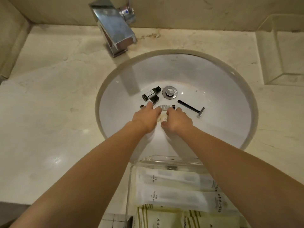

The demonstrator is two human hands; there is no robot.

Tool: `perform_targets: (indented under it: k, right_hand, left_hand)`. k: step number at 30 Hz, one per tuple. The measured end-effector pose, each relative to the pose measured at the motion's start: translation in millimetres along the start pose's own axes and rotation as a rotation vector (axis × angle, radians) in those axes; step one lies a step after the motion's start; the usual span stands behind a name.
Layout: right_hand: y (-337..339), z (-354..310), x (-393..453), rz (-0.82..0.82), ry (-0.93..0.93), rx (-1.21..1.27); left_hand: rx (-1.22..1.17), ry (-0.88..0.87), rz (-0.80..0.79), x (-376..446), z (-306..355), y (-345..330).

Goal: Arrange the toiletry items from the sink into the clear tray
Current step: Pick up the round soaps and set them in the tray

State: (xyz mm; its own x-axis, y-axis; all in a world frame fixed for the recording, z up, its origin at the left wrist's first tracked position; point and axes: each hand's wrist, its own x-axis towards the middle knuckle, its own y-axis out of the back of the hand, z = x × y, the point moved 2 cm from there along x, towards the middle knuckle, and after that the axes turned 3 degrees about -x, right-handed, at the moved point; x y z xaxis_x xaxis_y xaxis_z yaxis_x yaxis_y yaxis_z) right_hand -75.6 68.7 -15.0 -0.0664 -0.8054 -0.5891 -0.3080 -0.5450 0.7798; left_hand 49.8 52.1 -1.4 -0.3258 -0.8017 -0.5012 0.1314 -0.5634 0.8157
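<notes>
In the white sink (213, 96), two dark bottles (151, 93) lie left of the drain, with a white-labelled bottle (166, 106) just below them. To the right lies a black razor (190, 108). My left hand (146, 118) reaches in with straight fingers, its fingertips on the lower dark bottle (155, 99); it partly hides another small dark bottle (142, 106). My right hand (178, 120) curls thumb and fingers round a small cream packet (164, 118). The clear tray (164, 159) sits at the sink's near edge, holding white dental kit packets (174, 178) and striped packets.
A chrome faucet (115, 28) overhangs the sink from the back. A metal drain plug (169, 92) sits mid-basin. A second clear acrylic box (269, 55) stands on the marble counter (49, 112) at the back right. A wall edge borders the counter at left.
</notes>
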Motion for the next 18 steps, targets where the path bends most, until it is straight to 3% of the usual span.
perform_targets:
  k: [3, 13, 18]
  right_hand:
    - [-1, -4, 2, 0.040, 0.017, -0.049]
    - [15, -8, 0, -0.060, 0.002, 0.070]
    - [29, -2, -7, 0.063, 0.001, 0.391]
  left_hand:
    - [-0.030, 0.011, 0.029, 3, 0, 0]
    - [-0.227, 0.145, -0.039, 5, 0, -3]
    - [-0.418, 0.121, 0.000, -7, 3, 4]
